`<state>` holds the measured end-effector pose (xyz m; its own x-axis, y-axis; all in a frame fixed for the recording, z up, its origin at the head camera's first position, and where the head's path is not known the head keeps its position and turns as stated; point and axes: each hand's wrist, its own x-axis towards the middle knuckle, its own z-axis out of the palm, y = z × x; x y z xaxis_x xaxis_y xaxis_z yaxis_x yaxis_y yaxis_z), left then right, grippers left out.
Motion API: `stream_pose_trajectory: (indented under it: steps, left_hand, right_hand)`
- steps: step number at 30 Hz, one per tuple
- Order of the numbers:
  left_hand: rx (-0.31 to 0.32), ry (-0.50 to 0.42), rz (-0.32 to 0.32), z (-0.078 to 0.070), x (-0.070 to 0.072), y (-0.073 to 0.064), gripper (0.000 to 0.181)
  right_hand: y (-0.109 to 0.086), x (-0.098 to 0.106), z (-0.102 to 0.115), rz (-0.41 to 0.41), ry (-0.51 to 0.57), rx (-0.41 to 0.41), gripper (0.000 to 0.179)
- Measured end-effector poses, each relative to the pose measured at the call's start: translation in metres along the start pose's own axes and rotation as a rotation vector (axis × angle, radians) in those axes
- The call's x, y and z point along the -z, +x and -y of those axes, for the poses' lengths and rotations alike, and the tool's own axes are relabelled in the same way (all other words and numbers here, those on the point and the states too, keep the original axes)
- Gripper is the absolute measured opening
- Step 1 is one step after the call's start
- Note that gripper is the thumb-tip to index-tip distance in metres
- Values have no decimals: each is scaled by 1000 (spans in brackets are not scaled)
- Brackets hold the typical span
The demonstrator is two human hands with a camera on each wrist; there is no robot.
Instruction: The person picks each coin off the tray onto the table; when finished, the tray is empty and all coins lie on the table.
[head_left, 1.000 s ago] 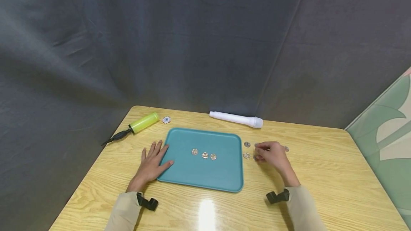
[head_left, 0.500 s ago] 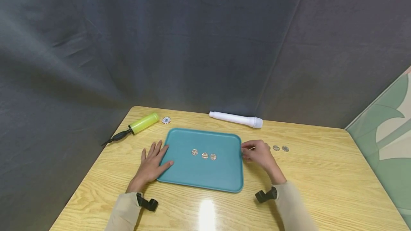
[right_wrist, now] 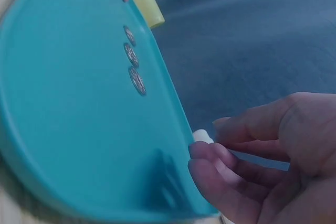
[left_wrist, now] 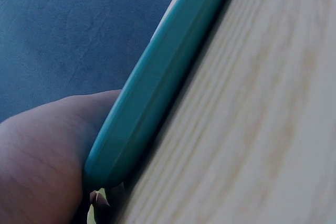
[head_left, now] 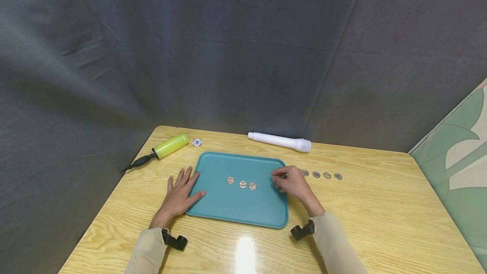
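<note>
My left hand (head_left: pixel 177 198) lies spread over the left edge of a teal tray (head_left: pixel 239 212), palm down. In the left wrist view that hand rests against the tray's rim (left_wrist: pixel 152 87). A short row of patterned, coin-like discs (head_left: pixel 242 184) lies on the tray's middle. My right hand (head_left: pixel 293 182) is above the tray's right edge, fingers bent toward the thumb. In the right wrist view its fingertips (right_wrist: pixel 210 169) hover over the tray with a shadow beneath. I cannot tell whether a disc is between them.
Several more discs (head_left: pixel 316 174) line up on the wooden table (head_left: pixel 388 206) right of the tray. Behind it lies a white microphone (head_left: pixel 279 140). At the back left are a poker chip (head_left: pixel 197 142) and a yellow-green hand pump (head_left: pixel 171 146). A dark curtain (head_left: pixel 243 54) hangs behind.
My right hand has moved left from the discs on the table to the tray's right edge, uncovering several discs in the row. My left hand has stayed still.
</note>
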<state>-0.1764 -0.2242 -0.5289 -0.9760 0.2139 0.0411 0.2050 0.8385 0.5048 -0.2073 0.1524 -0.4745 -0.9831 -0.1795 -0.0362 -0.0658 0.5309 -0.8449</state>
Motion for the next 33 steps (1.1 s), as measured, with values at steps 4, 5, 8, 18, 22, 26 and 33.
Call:
stream_pose_trajectory:
  steps: [4, 5, 8, 18, 22, 26, 33]
  left_hand:
    - [-2, 2, -2, 0, 0, 0, 76]
    - [-1, 2, -2, 0, 0, 0, 76]
    - [-3, 4, -3, 0, 0, 1, 77]
    - [-19, 3, -23, -2, 1, -1, 76]
    - [-14, 2, -16, -3, 2, -1, 76]
    - [-7, -4, -9, -3, 2, -1, 76]
    - [-13, -1, -22, -3, 2, -2, 74]
  right_hand:
    - [3, -7, 3, 5, -23, 2, 20]
    - [4, -9, 3, 8, -30, 7, 20]
    - [7, -14, 4, 21, -35, 20, 20]
    - [10, -30, 7, 41, -40, 41, 20]
    - [11, -35, 6, 57, -42, 59, 20]
    - [11, -40, 7, 66, -57, 78, 22]
    - [12, -49, 9, 32, -152, 124, 24]
